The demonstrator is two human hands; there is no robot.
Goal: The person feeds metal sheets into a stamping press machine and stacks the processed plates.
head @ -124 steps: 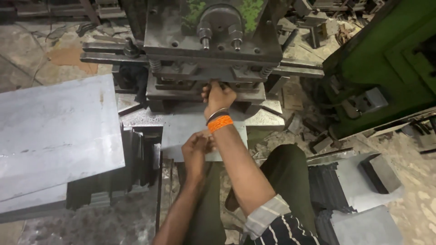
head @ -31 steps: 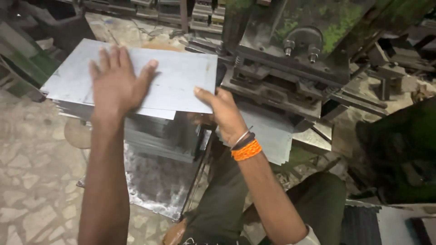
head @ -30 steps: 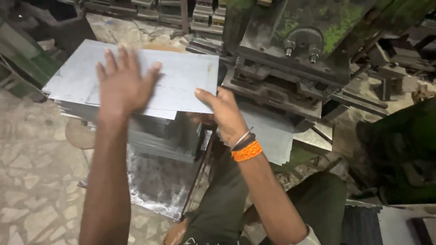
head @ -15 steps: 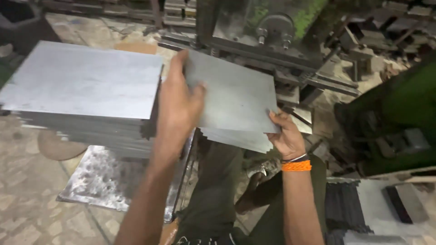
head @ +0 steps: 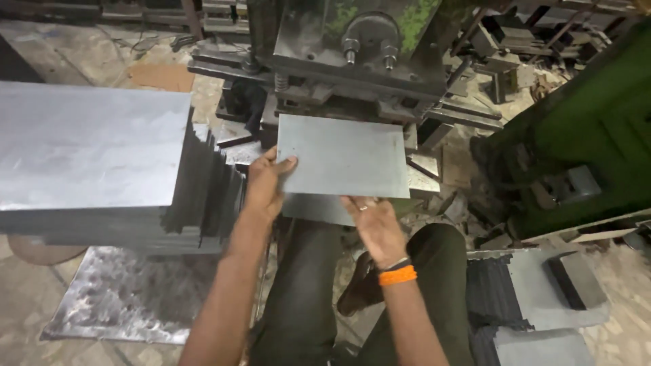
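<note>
I'm reaching both arms forward, left hand pinching with thumb on top, right hand gripping likewise

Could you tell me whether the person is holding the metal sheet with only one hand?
No, both the left hand and the right hand grip the near edge of the grey metal sheet.

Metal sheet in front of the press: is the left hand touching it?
Touching. The head view shows the left hand gripping the metal sheet at its left edge, thumb lying on top. The right hand holds the near edge.
</note>
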